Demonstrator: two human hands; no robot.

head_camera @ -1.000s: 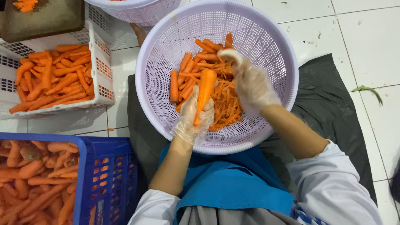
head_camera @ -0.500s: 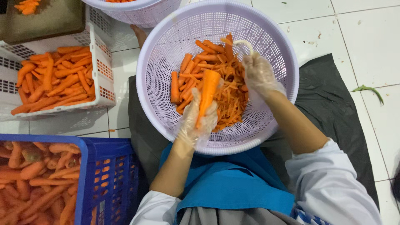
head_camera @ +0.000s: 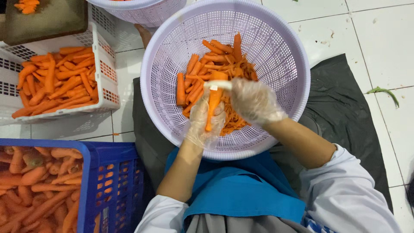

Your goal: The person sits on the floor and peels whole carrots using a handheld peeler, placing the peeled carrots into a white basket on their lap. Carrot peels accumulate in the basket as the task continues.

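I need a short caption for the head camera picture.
Gloved left hand holds a carrot over a lilac basket; right hand peels it.

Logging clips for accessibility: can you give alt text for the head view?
Gloved left hand holds a carrot over a lilac basket of carrots and peelings, while the gloved right hand sets a white peeler on it. A white crate and a blue crate of carrots stand alongside.

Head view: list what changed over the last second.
The right hand drew the white peeler back from the far tip of the carrot toward its middle. The left hand still grips that carrot over the lilac basket. The white crate and blue crate stayed put.
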